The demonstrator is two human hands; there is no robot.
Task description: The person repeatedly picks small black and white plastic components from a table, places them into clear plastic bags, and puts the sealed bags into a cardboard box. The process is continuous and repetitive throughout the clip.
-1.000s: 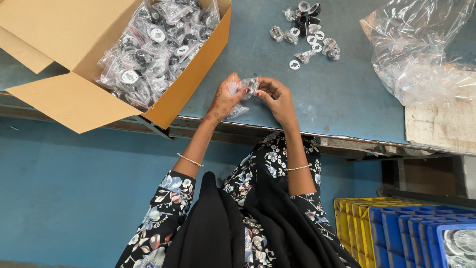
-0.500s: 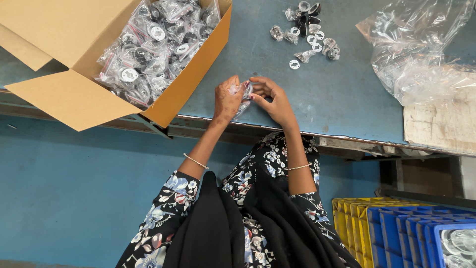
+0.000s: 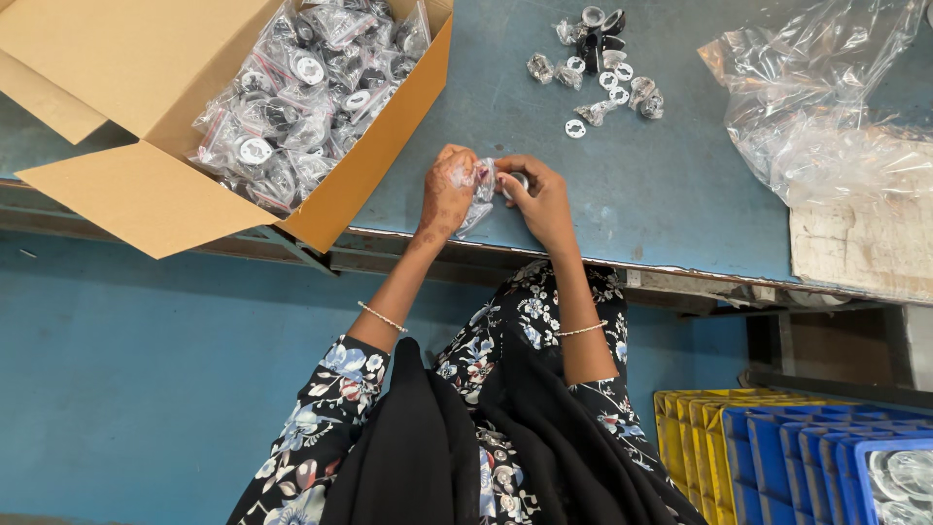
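My left hand (image 3: 445,191) and my right hand (image 3: 540,196) meet over the near edge of the blue table (image 3: 671,185). Between them they pinch a small clear plastic packet (image 3: 480,194) with a round part inside; a dark ring shows at my right fingertips. An open cardboard box (image 3: 146,194) to the left is full of several such clear packets (image 3: 301,97), each with a round white or dark part. A pile of loose unwrapped parts (image 3: 598,58) lies on the table beyond my hands.
A large crumpled clear plastic bag (image 3: 826,107) lies at the right of the table, over a pale board (image 3: 855,243). Stacked yellow and blue crates (image 3: 777,447) stand on the floor at lower right. The blue floor lies below the table edge.
My hands have kept working the small packet in the same spot; the fingers have shifted a little and the packet has turned between them.
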